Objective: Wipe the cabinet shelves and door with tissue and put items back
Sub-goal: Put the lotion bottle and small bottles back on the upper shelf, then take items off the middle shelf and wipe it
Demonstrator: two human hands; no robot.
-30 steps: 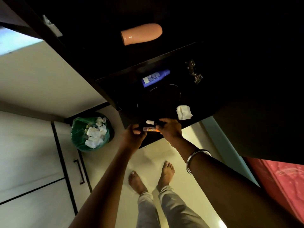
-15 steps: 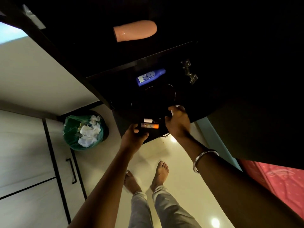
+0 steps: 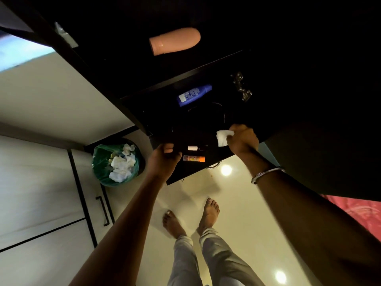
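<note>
Right hand [image 3: 243, 139] moved off the small tubes and now pinches the tissue [image 3: 223, 137]; left hand [image 3: 165, 155] grips the shelf [image 3: 185, 174] edge. Wiping likely next.

No legible text: white label on blue bottle [image 3: 194, 94] too blurred to read; print on orange tube [image 3: 194, 158] likewise.

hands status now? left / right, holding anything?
Left hand: curled at the dark shelf front edge; cannot tell if it grips anything.
Right hand: closed on white tissue.
</note>
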